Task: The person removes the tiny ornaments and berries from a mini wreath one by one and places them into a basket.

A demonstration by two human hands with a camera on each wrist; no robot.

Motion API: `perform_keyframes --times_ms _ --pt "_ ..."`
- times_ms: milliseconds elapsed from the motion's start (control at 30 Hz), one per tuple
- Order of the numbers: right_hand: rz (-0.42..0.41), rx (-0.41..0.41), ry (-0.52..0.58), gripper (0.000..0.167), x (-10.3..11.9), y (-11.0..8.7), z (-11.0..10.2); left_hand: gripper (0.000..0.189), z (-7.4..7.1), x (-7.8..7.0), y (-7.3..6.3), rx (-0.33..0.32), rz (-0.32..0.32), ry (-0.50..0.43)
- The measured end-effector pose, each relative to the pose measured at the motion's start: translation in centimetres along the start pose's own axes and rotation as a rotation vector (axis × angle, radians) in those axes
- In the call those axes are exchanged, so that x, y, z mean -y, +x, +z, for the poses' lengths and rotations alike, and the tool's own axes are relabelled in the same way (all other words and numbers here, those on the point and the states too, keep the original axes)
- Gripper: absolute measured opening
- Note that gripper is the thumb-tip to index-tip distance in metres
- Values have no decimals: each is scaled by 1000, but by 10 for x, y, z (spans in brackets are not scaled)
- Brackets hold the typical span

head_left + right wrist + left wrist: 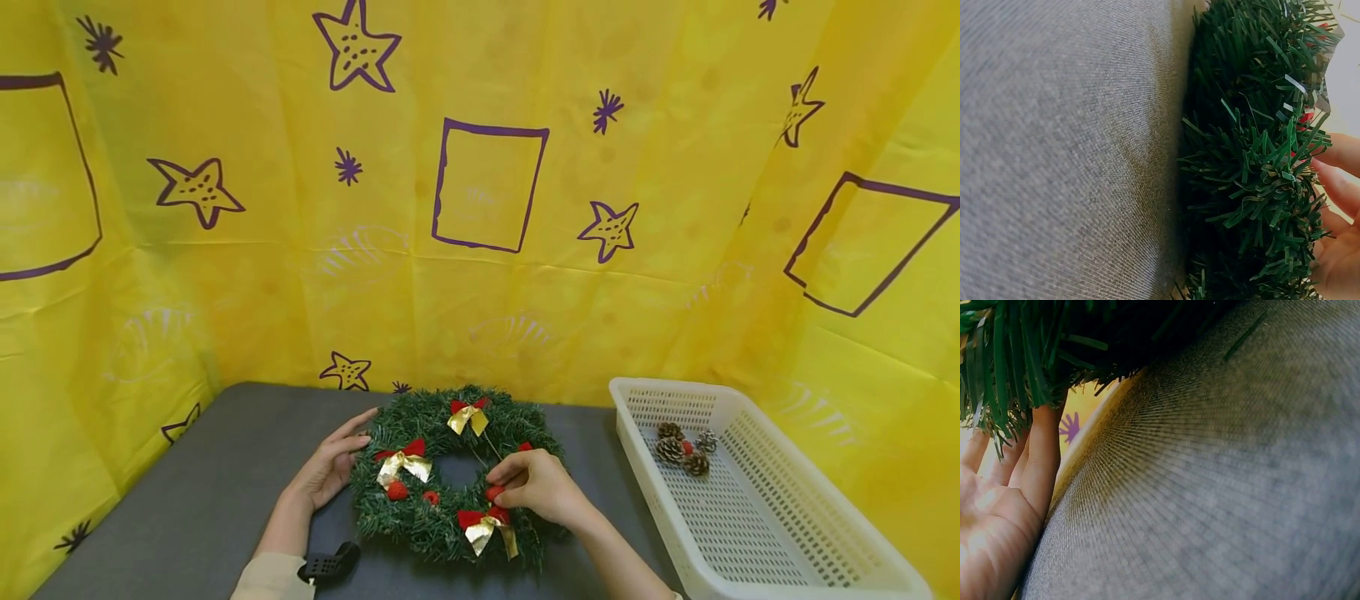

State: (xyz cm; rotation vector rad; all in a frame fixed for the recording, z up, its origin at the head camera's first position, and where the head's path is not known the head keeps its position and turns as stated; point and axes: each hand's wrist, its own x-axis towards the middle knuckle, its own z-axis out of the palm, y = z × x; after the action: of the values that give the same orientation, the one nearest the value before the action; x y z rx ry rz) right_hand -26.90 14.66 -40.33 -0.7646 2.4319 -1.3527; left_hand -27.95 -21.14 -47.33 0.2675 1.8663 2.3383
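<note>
A green wreath lies flat on the grey table, and both of the person's hands are at it. The right hand rests on the wreath's near right arc with its fingers curled, their tips pinching a small red berry at the inner edge of the ring; whether the berry is fixed to the greenery or loose in the pinch cannot be told. Just below that pinch sits a red and gold bow, and directly beyond the fingertips, across the wreath's open middle, a second bow sits on the far arc. To the side of the pinch away from the right wrist, a third bow lies on the left arc, with two more red berries just beside it. The left hand lies flat and relaxed against the wreath's outer left edge, fingers straight and touching the needles, holding nothing; the left wrist view shows its fingers reaching under the green needles. In the right wrist view the needles stand between the table cloth and the fingertips. Well apart from the right hand, on its outer side, a white perforated basket holds a few pine cones at its far end.
</note>
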Motion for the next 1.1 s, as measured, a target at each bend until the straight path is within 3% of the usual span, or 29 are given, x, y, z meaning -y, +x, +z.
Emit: perform_keyframes --times_ms 233,533,1100 --pt "4 -4 15 21 0 1 -2 67 0 0 1 -8 -11 6" --pt "24 26 111 24 1 -3 -9 66 -1 0 0 0 -8 -10" --pt "44 28 95 23 7 -2 -21 68 -1 0 1 2 -15 -6"
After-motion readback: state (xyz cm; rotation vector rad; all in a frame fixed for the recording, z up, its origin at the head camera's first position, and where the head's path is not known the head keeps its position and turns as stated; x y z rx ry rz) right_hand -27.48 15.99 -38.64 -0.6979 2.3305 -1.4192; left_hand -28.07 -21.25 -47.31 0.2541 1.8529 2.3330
